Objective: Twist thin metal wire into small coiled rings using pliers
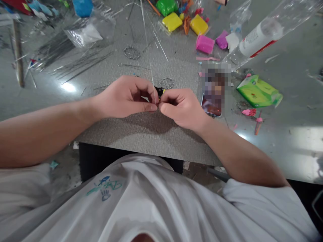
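My left hand [128, 97] pinches a thin metal wire [151, 72] between thumb and forefinger. From there the wire runs up across the table, away from me. Its lower end lies at the fingertips of my right hand [180, 107], which is closed in a pinch and nearly touches the left. Partly hidden behind both hands is a black tool with yellow parts [159, 90], perhaps pliers. A bent-wire ring [167, 82] with inner wires lies just beyond my right hand. Farther off sits a similar oval wire ring [131, 52].
Loose straight wires [75, 57] spread over the left side near a stick [18, 53]. Yellow [172, 22], green and pink clay packets lie at the back. To the right are a phone [212, 109], a plastic bottle [259, 40] and a green tissue pack [258, 90].
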Demonstrator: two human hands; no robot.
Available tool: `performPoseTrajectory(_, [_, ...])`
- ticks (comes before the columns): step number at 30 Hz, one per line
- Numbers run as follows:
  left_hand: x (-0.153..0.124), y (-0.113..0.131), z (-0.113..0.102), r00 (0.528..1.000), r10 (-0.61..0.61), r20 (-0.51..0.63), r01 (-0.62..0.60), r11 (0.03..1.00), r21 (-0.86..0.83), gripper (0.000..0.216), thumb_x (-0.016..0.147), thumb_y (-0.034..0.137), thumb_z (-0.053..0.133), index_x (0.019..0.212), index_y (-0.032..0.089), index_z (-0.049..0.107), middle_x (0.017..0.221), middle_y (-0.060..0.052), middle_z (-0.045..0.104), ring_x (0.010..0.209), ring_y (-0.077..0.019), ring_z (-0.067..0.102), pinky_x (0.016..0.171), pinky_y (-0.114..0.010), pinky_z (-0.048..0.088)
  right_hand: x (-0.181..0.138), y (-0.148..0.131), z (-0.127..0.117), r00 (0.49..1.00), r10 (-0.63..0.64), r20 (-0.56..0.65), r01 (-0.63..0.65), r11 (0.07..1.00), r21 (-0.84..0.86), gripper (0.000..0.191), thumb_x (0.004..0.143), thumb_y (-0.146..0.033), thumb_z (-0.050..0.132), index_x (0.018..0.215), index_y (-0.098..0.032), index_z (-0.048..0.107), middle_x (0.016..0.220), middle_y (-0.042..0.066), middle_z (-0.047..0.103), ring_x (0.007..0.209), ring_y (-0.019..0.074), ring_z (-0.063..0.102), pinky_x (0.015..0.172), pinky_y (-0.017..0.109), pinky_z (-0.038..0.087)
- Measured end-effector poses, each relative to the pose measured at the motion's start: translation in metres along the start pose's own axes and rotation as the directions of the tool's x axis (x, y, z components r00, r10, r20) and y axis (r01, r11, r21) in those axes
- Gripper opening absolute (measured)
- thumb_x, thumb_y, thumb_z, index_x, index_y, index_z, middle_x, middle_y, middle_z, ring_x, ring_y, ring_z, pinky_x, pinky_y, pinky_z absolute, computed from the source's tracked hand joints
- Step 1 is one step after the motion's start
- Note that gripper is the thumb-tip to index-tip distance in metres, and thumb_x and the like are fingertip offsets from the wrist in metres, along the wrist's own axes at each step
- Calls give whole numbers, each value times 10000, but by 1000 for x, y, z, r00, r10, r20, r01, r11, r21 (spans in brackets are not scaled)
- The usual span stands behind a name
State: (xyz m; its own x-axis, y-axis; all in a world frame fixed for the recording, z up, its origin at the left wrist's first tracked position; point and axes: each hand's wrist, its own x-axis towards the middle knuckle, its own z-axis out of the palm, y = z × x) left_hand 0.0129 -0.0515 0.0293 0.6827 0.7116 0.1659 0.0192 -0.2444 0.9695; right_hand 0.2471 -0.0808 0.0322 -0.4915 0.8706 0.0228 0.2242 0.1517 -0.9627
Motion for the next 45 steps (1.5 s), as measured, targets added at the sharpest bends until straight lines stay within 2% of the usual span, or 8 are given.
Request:
performPoseTrajectory(13, [-1, -13, 2, 994, 66, -87, -68, 997, -30, 163, 922, 132, 930, 981, 160, 781, 936, -32, 815, 848, -139, 766, 744, -247, 616, -5, 2, 14, 990, 119, -82, -101, 975, 200, 275, 959, -241, 703, 725, -234, 557, 656, -49, 498, 620, 107, 437, 573, 264, 357])
performPoseTrajectory(19, [-3, -3, 11, 984, 30, -175, -45, 996, -80, 240, 889, 130, 954, 884, 233, 736, 967, -12, 818, 877, -147, 774, 833, -299, 675, -8, 4, 21, 971, 222, -86, -176, 913, 367, 216, 972, -258, 702, 780, -231, 608, 627, -56, 528, 543, 92, 418, 492, 235, 327])
performPoseTrajectory(24, [-4, 0, 16, 965, 43, -260, -42, 999, 8, 345, 872, 332, 1006, 820, 241, 677, 993, -24, 820, 908, -199, 823, 790, -317, 684, -9, 3, 21, 961, 264, -84, -201, 875, 440, 208, 963, -277, 739, 801, -230, 616, 622, -62, 540, 505, 78, 395, 460, 220, 310])
performPoseTrajectory(26, [-3, 0, 13, 967, 64, -248, -57, 998, 37, 327, 895, 328, 991, 816, 244, 685, 1007, -27, 820, 926, -202, 825, 803, -318, 678, -9, 4, 20, 963, 254, -85, -193, 878, 438, 203, 959, -269, 741, 801, -229, 620, 623, -63, 547, 498, 75, 394, 456, 220, 310])
performPoseTrajectory(31, [0, 1, -1, 973, 209, -98, -195, 971, 136, 150, 886, 206, 946, 919, 276, 818, 997, -31, 832, 905, -190, 792, 776, -308, 657, -8, 4, 17, 962, 265, -60, -218, 883, 415, 201, 950, -240, 742, 791, -228, 620, 612, -61, 558, 489, 76, 407, 449, 221, 321])
performPoseTrajectory(34, [0, 1, -4, 981, 162, -107, -139, 971, 193, 153, 868, 207, 970, 917, 278, 844, 980, -44, 846, 900, -208, 788, 787, -338, 654, -7, 2, 14, 960, 281, -4, -254, 872, 419, 196, 933, -217, 744, 779, -226, 623, 597, -59, 564, 475, 74, 400, 427, 219, 301])
performPoseTrajectory(38, [-1, -5, -2, 954, 268, -132, -238, 949, 207, 174, 847, 186, 950, 927, 309, 856, 975, -21, 866, 827, -186, 788, 694, -328, 646, -4, -3, 13, 954, 298, 37, -283, 851, 442, 198, 900, -225, 778, 761, -219, 637, 588, -53, 574, 468, 67, 392, 412, 209, 268])
performPoseTrajectory(45, [-2, -10, 6, 933, 297, -205, -224, 922, 316, 147, 884, 193, 912, 946, 306, 841, 985, -16, 874, 821, -160, 767, 648, -289, 604, -7, -12, 27, 913, 403, -54, -311, 777, 547, 252, 912, -258, 784, 759, -228, 585, 594, -64, 522, 465, 58, 361, 415, 200, 252])
